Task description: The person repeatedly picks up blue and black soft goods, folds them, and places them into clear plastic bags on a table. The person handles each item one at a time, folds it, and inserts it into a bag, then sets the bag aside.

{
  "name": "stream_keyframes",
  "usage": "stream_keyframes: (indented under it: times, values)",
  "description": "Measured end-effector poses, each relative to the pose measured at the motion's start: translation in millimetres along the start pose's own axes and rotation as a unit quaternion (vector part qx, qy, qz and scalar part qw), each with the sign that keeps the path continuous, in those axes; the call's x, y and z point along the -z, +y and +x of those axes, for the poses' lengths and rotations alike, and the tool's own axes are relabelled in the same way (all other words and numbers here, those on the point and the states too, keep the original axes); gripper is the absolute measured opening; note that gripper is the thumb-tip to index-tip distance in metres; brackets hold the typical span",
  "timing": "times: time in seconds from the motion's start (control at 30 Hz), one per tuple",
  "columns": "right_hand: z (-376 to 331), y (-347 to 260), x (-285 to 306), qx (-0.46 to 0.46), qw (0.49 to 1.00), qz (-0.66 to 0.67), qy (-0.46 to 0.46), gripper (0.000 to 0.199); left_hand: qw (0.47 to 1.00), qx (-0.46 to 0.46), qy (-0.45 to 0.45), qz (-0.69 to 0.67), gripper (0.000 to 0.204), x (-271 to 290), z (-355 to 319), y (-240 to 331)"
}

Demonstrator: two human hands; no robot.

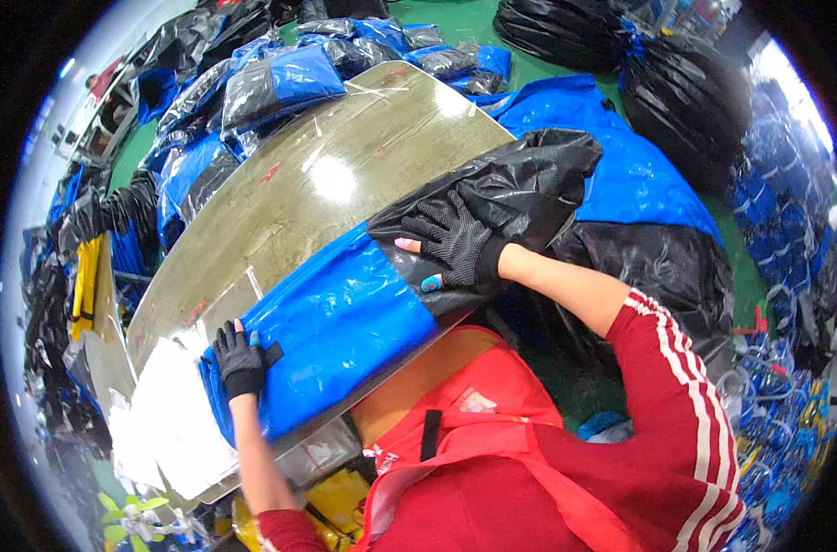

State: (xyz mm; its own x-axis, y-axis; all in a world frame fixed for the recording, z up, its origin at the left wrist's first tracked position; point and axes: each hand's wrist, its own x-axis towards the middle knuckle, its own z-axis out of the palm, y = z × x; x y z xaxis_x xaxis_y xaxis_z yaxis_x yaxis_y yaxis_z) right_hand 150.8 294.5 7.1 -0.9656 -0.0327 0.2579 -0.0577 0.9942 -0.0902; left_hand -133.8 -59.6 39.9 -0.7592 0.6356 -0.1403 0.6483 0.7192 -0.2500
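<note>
A folded blue-and-black piece of shiny waterproof material [331,308] lies along the near side of the table [280,202]. Its blue part is on the left, its black part on the right. My right hand [455,241], in a black glove with bare fingertips, presses on the black part with fingers spread. At the left end of the blue part, my left hand [239,359] rests in a matching glove, its fingers stretched out over the edge. A short black tab [272,353] sticks out beside it. Creases and a bunched end [556,161] show at the far right.
White sheets [179,414] lie at the table's left end. Bagged blue-and-black packs [285,83] are piled beyond the table. More blue material [630,175] hangs at the right, near large black bundles [685,101]. A yellow piece [85,285] hangs at left.
</note>
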Motion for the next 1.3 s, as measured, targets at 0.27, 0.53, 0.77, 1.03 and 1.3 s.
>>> stream_keyframes:
  times: [0.27, 0.53, 0.77, 1.03, 1.3]
  values:
    - [5.0, 35.5, 79.1, -0.110, 0.956, 0.248, -0.111, 0.060, 0.875, -0.356, 0.204, -0.256, 0.080, 49.3, 6.9, 251.0]
    - [-76.4, 146.3, 38.2, -0.201, 0.970, -0.134, 0.010, 0.046, 0.870, -0.385, 0.225, -0.212, 0.101, 64.3, 34.3, 308.5]
    - [-150.8, 159.6, 12.5, -0.428, 0.830, 0.050, 0.354, 0.040, 0.920, -0.299, 0.139, -0.211, 0.116, 59.1, 18.2, 340.8]
    - [-47.3, -19.0, 107.1, -0.170, 0.883, 0.282, 0.335, 0.080, 0.924, -0.287, 0.107, -0.229, 0.101, 41.4, 23.6, 351.0]
    - [21.4, -81.3, 112.4, 0.069, 0.989, 0.110, 0.076, 0.068, 0.657, -0.595, -0.311, -0.342, 0.057, 126.6, -95.5, 248.9]
